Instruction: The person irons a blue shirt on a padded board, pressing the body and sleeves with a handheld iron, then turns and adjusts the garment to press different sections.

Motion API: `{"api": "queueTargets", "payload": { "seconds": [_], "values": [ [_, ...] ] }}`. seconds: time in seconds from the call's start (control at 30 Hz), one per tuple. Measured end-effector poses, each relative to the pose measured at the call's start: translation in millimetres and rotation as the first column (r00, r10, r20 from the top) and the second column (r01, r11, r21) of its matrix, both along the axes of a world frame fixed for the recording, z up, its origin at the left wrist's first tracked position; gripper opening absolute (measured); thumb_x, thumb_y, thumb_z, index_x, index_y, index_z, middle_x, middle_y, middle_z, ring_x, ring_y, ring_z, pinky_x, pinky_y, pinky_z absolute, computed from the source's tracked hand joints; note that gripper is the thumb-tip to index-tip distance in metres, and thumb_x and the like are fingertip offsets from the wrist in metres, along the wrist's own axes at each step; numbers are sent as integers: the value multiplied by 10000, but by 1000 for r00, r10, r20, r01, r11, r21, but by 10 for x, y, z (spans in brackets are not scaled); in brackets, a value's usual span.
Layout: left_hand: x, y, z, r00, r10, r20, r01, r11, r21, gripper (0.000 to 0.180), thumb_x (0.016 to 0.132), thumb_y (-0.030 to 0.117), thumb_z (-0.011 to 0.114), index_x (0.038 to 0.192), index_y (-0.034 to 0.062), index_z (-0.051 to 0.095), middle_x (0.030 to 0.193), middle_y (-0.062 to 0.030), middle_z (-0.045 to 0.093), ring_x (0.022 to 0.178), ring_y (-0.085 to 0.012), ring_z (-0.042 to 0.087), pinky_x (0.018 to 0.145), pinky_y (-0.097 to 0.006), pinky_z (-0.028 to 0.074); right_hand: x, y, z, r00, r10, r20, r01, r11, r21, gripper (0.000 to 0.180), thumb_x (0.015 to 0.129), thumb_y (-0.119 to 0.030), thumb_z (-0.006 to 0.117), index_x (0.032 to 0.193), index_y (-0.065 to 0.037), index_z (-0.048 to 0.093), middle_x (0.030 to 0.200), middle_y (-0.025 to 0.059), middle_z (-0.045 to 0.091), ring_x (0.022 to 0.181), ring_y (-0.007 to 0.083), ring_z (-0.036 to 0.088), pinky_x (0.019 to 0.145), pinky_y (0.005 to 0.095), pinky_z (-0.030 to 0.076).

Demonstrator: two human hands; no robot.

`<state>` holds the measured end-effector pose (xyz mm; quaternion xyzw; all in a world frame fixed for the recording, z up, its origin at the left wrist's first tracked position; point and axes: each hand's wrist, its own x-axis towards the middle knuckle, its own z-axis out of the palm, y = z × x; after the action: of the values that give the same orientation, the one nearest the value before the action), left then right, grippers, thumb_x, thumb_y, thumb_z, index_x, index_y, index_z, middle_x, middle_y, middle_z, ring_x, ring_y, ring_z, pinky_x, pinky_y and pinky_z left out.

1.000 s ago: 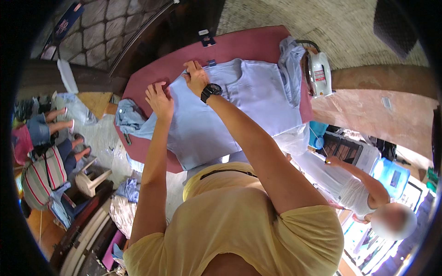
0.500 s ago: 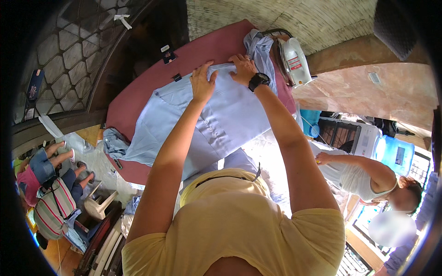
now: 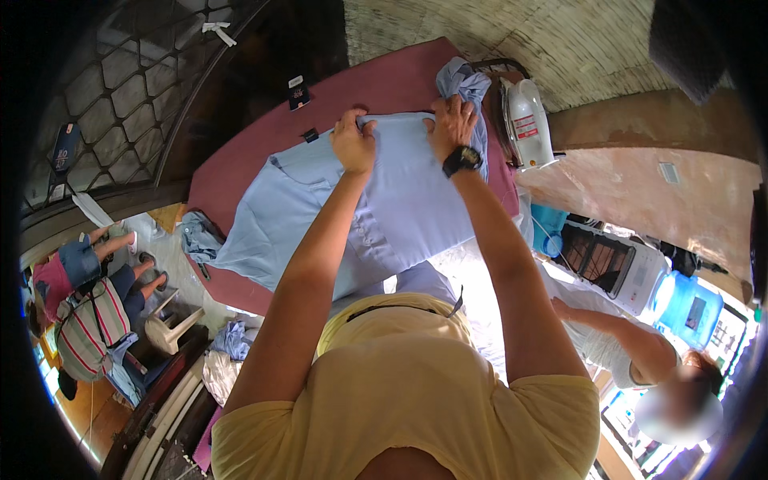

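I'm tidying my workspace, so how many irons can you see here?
1. The white iron is at the right end of the red board, to the right of your right hand, which is on the light blue shirt. Any others may be hidden from view.

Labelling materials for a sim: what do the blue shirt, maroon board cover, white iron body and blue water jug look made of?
Blue shirt: woven fabric, matte, possibly cotton blend; soft creases.
Maroon board cover: probably cloth; dull, even surface.
White iron body: likely hard plastic; smooth moulded shape.
Blue water jug: probably clear plastic, glossy; light passes through.
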<state>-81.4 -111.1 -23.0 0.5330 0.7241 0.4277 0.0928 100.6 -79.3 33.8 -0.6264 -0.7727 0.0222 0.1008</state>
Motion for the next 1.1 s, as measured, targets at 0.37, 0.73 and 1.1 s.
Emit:
{"api": "queueTargets", "payload": {
  "seconds": [0.37, 0.73, 1.1],
  "values": [
    [-293, 134, 186, 990, -124, -64, 126, 992, 30, 305, 746, 155, 796, 973, 77, 608, 872, -85, 638, 777, -277, 637, 658, -387, 511, -311, -323, -360, 913, 313, -261, -285, 948, 140, 480, 882, -201, 629, 1341, -111, 519, 1338, 41, 482, 1207, 288, 450, 1006, 445, 405],
    [-883, -539, 392, 910, -386, 150, 411, 888, -209, 171, 842, 90, 720, 993, 39, 655, 923, -100, 650, 822, -232, 643, 728, -344, 525, -691, -269, -450, 745, 479, -464, -468, 871, 148, 375, 832, -131, 651, 1205, -129, 617, 1275, -12, 557, 1191, 241, 491, 991, 420, 394],
    [-1069, -798, 403, 943, -284, 176, 324, 907, -268, 231, 694, 28, 787, 839, 58, 610, 914, -76, 604, 978, -280, 570, 832, -401, 469, -700, -359, -415, 700, 511, -499, -481, 854, 199, 380, 823, -115, 681, 1196, -127, 610, 1283, 22, 552, 1172, 268, 501, 972, 428, 420]
  ]
}}
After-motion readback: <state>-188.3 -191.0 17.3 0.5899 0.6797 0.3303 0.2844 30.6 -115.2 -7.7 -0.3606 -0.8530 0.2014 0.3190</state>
